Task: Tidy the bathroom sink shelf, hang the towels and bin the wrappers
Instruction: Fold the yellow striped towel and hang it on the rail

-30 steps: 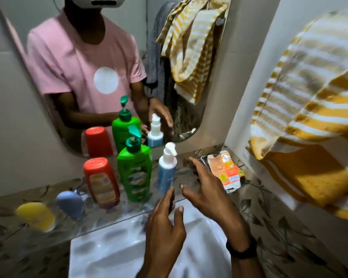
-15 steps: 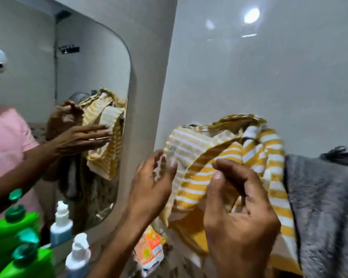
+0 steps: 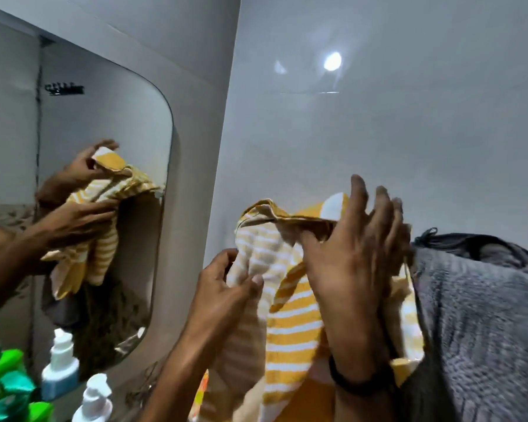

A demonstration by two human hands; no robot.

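A yellow-and-white striped towel (image 3: 290, 324) hangs crumpled against the right wall. My left hand (image 3: 223, 287) pinches its left edge between thumb and fingers. My right hand (image 3: 354, 257) is raised in front of the towel's top fold, thumb tucked under the cloth and fingers spread upward; its wrist carries a black band. A grey towel (image 3: 482, 318) hangs just to the right, touching the striped one. An orange wrapper (image 3: 199, 394) peeks out low, beneath my left forearm.
The mirror (image 3: 83, 190) on the left reflects both hands and the striped towel. At the bottom left stand a green pump bottle (image 3: 3, 388) and a white-and-blue pump bottle (image 3: 93, 397). The glossy wall (image 3: 378, 123) fills the upper right.
The view swung from the shelf up to the towels. Both hands rose and took hold of the striped towel; its top fold is now lifted higher than half a second ago.
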